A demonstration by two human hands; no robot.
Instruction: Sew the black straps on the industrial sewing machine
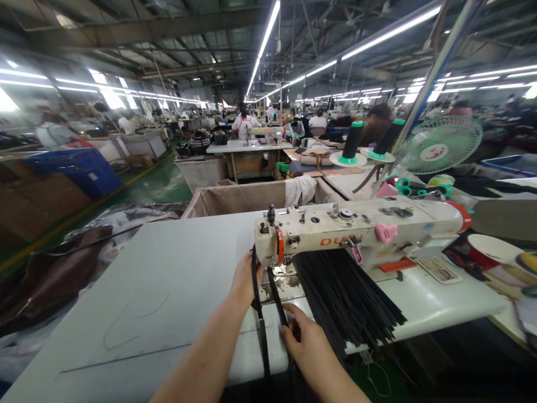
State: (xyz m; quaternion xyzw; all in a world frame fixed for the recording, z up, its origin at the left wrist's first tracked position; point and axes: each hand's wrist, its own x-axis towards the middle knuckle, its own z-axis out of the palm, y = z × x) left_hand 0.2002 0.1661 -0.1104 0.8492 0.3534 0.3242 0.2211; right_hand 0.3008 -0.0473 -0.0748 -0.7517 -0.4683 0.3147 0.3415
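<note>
A white sewing machine (pixel 310 238) stands on the pale table. My left hand (pixel 244 282) reaches to the left side of its needle area; a loop of black strap (pixel 257 285) passes in front of it, and its fingertips are hidden behind the machine head. Another length of black strap (pixel 277 296) runs from under the presser foot toward me. In front of the machine, my right hand (pixel 308 341) has thumb and index finger closed on this strap. A thick bundle of black strips (pixel 346 296) lies under the machine arm, right of my right hand.
Behind the table is a cloth-lined bin (pixel 235 198). Black thread cones (pixel 352 143) and a green fan (pixel 438 148) stand at the back right. Plastic-wrapped material (pixel 54 274) lies left of the table (pixel 168 280). Other people sit at machines farther away.
</note>
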